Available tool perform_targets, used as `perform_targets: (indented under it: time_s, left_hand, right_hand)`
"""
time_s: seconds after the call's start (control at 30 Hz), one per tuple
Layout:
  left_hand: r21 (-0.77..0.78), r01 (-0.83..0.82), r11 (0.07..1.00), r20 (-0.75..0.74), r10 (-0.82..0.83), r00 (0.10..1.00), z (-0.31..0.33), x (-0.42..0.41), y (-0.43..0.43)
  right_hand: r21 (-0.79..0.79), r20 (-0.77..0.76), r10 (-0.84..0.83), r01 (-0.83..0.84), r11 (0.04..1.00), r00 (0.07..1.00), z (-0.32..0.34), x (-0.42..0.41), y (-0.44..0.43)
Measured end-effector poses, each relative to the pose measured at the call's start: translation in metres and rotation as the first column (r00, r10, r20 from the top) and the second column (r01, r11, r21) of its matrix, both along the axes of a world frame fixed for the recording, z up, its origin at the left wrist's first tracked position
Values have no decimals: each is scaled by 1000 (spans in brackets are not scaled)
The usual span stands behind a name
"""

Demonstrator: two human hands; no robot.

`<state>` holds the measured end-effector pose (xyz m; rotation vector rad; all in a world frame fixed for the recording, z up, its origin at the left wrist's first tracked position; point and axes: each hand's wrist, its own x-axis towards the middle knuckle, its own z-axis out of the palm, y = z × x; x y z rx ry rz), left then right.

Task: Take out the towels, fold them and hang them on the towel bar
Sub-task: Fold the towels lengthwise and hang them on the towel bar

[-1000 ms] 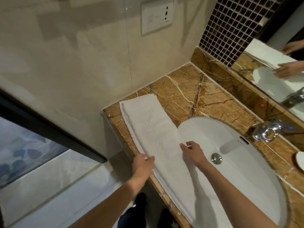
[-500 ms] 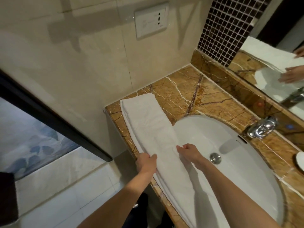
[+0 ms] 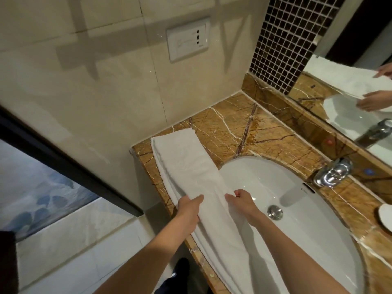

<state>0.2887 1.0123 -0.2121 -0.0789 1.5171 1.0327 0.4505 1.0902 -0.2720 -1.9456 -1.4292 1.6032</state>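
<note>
My left hand [image 3: 188, 211] grips the left edge of the towel [image 3: 186, 166], thumb laid over the top and fingers curled round the side, and my right hand [image 3: 241, 203] pinches the opposite edge with bent fingers, so both are closed on the cloth. The towel is folded into a long strip along the front of the counter [image 3: 265, 132], its far end just short of the wall [image 3: 106, 92] and its near part draped across the rim of the sink [image 3: 318, 209]. I hold it only at about the middle, so my worry is that the stacked layers, whose edges already show stepped along the left side, will slide apart when I lift, and the fold would have to be made again. The side over the basin could sag into the bowl and pick up any water there; I cannot tell whether the bowl is wet. The left edge runs right at the counter's lip, so a careless tug could drop the strip to the floor [image 3: 74, 240]. The wall blocks me beyond the far end, the faucet [image 3: 331, 172] is well apart on the right, and the space above the counter and out to my left is open; the bar is not in view, so I cannot judge the way to it
</note>
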Motion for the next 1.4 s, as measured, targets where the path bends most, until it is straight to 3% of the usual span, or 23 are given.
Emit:
perform_targets:
  time_s: [0.33,0.47,0.73,1.0,1.2,1.4]
  left_hand:
    - [133,11,991,71,-21,997,5,1,-3]
    - [147,31,989,77,-43,996,10,0,-5]
    - [321,-11,947,53,-6,999,43,4,6]
    - [457,71,887,-42,-58,997,89,5,16]
    - [433,95,896,-50,-82,995,92,0,9]
    - [427,115,897,-71,-94,993,88,-8,6]
  right_hand:
    - [-1,-154,-62,62,998,986,14,5,10]
    - [69,-191,-80,95,993,978,32,10,17]
    - [212,-220,32,16,977,975,98,11,32]
    - [311,-218,80,-8,950,973,149,11,35]
    - [317,-139,140,-89,944,980,158,8,33]
    - [293,-177,111,-55,954,978,158,5,31]
